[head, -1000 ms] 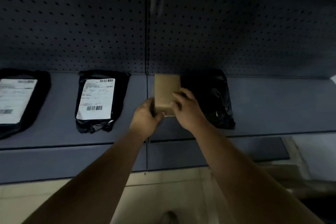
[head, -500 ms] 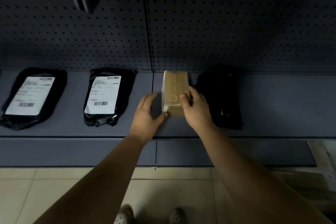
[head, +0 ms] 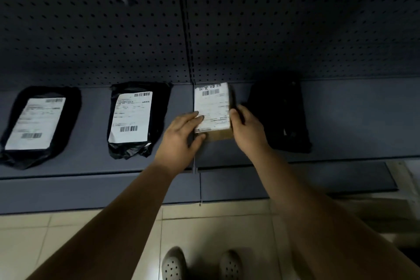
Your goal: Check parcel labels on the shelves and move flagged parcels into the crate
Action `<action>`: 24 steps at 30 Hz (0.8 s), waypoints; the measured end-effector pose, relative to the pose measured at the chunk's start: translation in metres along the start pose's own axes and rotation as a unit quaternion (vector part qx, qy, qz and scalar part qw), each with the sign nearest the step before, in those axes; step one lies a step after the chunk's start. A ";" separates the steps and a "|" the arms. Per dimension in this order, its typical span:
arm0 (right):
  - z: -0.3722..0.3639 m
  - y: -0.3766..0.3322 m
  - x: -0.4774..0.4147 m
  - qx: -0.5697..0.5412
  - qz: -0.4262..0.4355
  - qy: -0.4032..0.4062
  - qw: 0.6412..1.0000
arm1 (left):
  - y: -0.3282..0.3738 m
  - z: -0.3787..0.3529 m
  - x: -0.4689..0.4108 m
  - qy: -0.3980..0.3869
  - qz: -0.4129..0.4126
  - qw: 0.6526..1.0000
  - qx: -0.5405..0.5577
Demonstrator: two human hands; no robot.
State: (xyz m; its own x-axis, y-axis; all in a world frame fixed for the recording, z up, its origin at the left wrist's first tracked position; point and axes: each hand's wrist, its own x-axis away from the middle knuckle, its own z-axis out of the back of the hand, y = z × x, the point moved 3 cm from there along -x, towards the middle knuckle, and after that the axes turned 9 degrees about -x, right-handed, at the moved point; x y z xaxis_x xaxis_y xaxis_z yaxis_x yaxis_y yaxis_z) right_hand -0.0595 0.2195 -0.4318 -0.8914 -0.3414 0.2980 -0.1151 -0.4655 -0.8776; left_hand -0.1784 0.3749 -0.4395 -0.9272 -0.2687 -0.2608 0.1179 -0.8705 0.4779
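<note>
Parcel [head: 213,107], a small brown cardboard box with its white label [head: 212,102] facing up, sits mid-shelf toward the back edge of the shelf [head: 352,120], between a labelled black bag [head: 162,102] and a plain black bag [head: 279,116]. The left hand [head: 179,138] pinches its near left corner, fingers flat on the label. The right hand [head: 247,134] grips its right side. It looks stiff and light with smooth faces, so clamping both long sides seems safest.
</note>
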 end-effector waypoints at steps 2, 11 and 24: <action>0.008 0.000 0.004 0.013 0.050 0.010 0.999 | 0.000 0.000 -0.006 -0.034 0.008 0.999 0.009; 0.012 0.014 0.002 0.066 0.147 -0.092 0.983 | 0.006 -0.009 -0.049 -0.154 -0.073 0.980 -0.105; 0.016 0.001 -0.004 0.200 0.215 -0.044 0.955 | -0.008 0.007 -0.031 -0.043 -0.019 0.987 -0.151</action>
State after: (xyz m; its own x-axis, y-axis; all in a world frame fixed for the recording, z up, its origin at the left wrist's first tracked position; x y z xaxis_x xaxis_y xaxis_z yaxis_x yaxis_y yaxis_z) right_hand -0.0493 0.2074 -0.4280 -0.7770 -0.6293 -0.0117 0.4448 -0.5358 -0.7177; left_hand -0.1528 0.3933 -0.4299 -0.9583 -0.2086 -0.1955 0.1709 -0.9662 0.1931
